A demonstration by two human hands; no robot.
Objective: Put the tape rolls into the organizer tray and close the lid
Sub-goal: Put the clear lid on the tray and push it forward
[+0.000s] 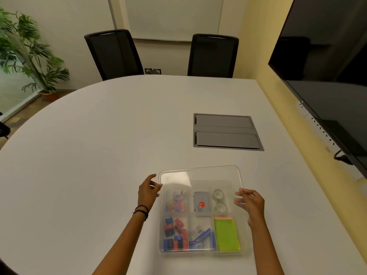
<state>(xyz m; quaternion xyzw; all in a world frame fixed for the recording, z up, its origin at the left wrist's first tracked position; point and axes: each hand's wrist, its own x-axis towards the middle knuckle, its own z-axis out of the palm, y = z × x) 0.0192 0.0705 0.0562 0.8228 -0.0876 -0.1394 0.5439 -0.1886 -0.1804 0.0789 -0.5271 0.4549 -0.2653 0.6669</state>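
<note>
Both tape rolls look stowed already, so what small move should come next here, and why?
Probably lower the clear lid squarely onto the organizer tray. Both tape rolls lie in the far right compartment, and the left hand and right hand hold the lid by its side edges, its far edge seemingly raised over the tray.

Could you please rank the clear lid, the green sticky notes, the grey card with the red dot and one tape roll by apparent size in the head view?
1. clear lid, by far the largest.
2. green sticky notes.
3. grey card with the red dot, somewhat smaller, though it lies farther away, so this is unsure.
4. tape roll, smallest.
</note>
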